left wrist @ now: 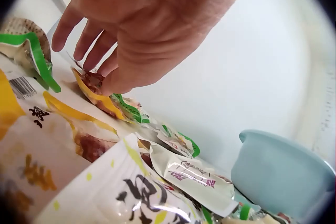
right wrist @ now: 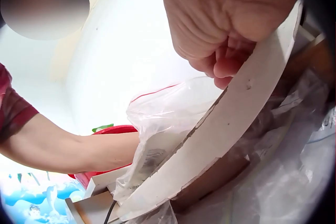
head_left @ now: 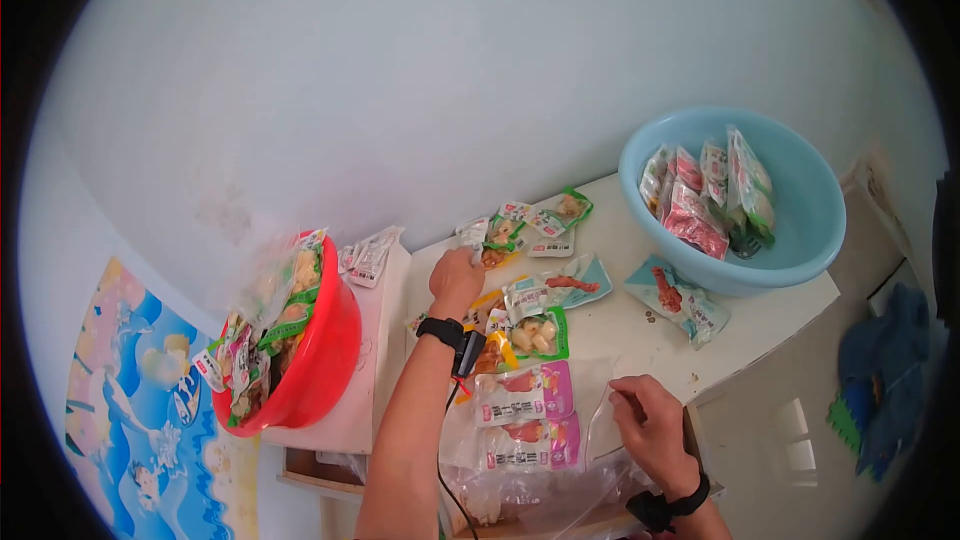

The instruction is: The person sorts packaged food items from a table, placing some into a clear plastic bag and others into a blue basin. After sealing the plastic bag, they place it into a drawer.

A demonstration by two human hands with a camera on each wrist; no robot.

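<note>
My left hand point(head_left: 458, 280) reaches to the far part of the white table, its fingers spread. In the left wrist view, the thumb and fingertips touch a yellow-edged snack packet point(left wrist: 100, 98) with brown food in it. My right hand point(head_left: 650, 425) is at the table's front edge, fingers curled, and pinches the rim of a clear plastic bag point(right wrist: 178, 95). Two pink-and-white packets, an upper packet point(head_left: 523, 392) and a lower packet point(head_left: 530, 445), show at the bag. A green-edged packet point(head_left: 540, 333) and a blue-white packet point(head_left: 560, 285) lie between the hands.
A red basin point(head_left: 335, 360) full of packets stands at the left. At the back right is a light-blue basin point(head_left: 735, 275) with several packets. One teal packet point(head_left: 680, 302) lies before it. An open drawer point(head_left: 690, 430) with clear plastic lies below the table edge.
</note>
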